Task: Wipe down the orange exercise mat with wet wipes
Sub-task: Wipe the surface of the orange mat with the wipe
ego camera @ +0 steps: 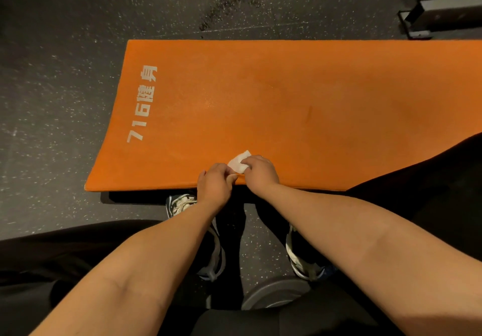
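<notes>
Two bare forearms reach up from the bottom edge, crossing dark trousers and a pair of sneakers (212, 244) planted on the speckled black floor (52, 88). Both hands meet at the near long edge of the orange mat (300, 95), roughly at the frame's centre. At about 1 o'clock from the left hand (216, 183), the right hand (259, 172) has its fingers curled down, pinching a small crumpled white wet wipe (238, 162) against the mat's surface. Just beside it, the left hand is curled too, its fingertips touching the wipe's near corner, thumb at the mat's edge. White lettering (142, 103) reading "716" plus two characters runs along the mat's short end, at 10 o'clock from the hands. A grey metal rack base (433, 15) stands on the floor at 1 o'clock, beyond the mat's far edge
</notes>
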Available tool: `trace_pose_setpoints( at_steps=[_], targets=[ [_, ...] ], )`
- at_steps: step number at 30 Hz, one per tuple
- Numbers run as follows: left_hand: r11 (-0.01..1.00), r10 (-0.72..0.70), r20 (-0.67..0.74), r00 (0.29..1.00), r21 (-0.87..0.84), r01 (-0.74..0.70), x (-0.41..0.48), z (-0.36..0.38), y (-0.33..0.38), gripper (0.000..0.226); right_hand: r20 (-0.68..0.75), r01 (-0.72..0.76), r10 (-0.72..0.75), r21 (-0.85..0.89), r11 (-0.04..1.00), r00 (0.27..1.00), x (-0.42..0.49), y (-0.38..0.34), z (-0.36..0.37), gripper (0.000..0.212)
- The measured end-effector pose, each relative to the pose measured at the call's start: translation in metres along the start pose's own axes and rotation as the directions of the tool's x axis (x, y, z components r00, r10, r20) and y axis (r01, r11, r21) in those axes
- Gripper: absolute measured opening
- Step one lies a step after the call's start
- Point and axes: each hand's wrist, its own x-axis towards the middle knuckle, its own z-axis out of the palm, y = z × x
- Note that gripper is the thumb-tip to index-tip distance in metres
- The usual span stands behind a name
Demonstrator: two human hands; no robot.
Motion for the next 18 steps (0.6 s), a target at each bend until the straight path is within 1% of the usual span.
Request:
trace_pose_setpoints(
  at_steps=[3, 5, 8, 10, 13, 16, 18],
  targets=[
    [0.998, -0.056, -0.091, 0.994, -0.013, 0.055, 0.009, -0.024, -0.005, 0.012, -0.004, 0.073, -0.073, 0.056, 0.996, 0.997, 0.010, -0.021, 0.002, 0.035],
    [0.994, -0.113, -0.135, 0.984, -0.011, 0.113, 0.016, -0.040, -0.011, 0.013, 0.023, 0.126, -0.128, 0.069, 0.990, 0.991, 0.017, -0.035, 0.002, 0.034],
    [0.981, -0.190, -0.176, 0.966, 0.003, 0.194, 0.021, -0.054, -0.024, 0.013, 0.048, 0.183, -0.184, 0.018, 0.983, 0.982, 0.026, -0.049, 0.004, 0.033],
    [0.968, -0.249, -0.200, 0.948, -0.012, 0.252, 0.020, -0.055, -0.033, 0.012, 0.019, 0.155, -0.154, -0.025, 0.988, 0.988, 0.028, -0.049, 0.010, 0.035],
    [0.942, -0.324, -0.183, 0.928, 0.023, 0.334, 0.015, -0.053, -0.044, 0.012, 0.041, 0.059, -0.060, 0.016, 0.998, 0.997, 0.025, -0.044, 0.022, 0.037],
    [0.921, -0.375, -0.131, 0.918, 0.060, 0.385, 0.009, -0.048, -0.051, 0.015, 0.126, 0.091, -0.089, -0.008, 0.996, 0.988, 0.017, -0.037, 0.032, 0.039],
    [0.939, -0.330, -0.115, 0.937, 0.062, 0.339, 0.006, -0.043, -0.051, 0.012, 0.141, 0.131, -0.129, -0.002, 0.991, 0.982, 0.014, -0.032, 0.034, 0.038]
  ],
)
